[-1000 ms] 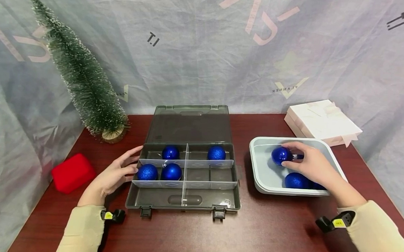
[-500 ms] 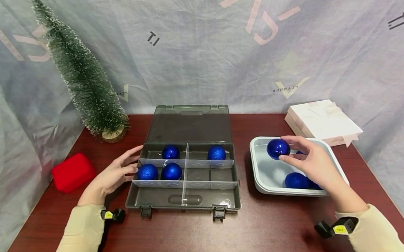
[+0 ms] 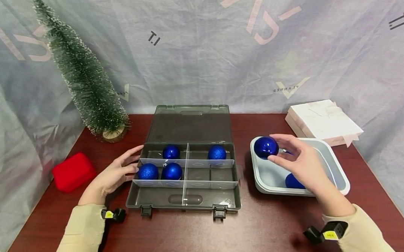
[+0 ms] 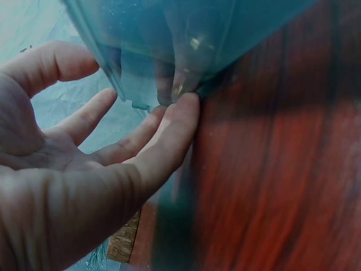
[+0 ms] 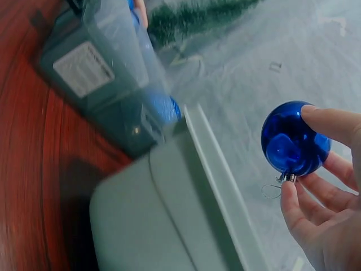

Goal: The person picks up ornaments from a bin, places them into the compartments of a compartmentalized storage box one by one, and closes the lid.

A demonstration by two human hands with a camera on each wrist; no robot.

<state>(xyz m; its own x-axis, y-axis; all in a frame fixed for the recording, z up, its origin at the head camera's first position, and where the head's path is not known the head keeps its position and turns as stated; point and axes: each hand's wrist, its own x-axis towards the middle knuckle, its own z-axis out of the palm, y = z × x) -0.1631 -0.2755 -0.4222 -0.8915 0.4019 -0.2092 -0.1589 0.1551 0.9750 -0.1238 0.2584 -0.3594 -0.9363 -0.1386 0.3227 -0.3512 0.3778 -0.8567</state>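
A shiny blue Christmas bauble (image 3: 266, 147) is pinched between the thumb and fingers of my right hand (image 3: 300, 160), above the left rim of the pale plastic tub (image 3: 260, 177). The right wrist view shows its metal cap and wire loop. Another blue bauble (image 3: 293, 181) lies in the tub, partly hidden by that hand. My left hand (image 3: 116, 175) rests its fingers against the left wall of a smoky clear divided box (image 3: 185, 208), whose lid is raised. Baubles sit in its back-left, middle-left and back-right compartments, one of them a glittery bauble (image 3: 217, 153).
A frosted mini Christmas tree (image 3: 82, 72) stands at the back left, with a red box (image 3: 74, 172) in front of it. A white gift box (image 3: 324, 122) with a ribbon lies behind the tub. A grey cloth (image 3: 198, 65) hangs behind the table.
My right hand has lifted the shiny bauble from inside the tub and carried it left to above the tub's left rim. My left hand stays against the box.
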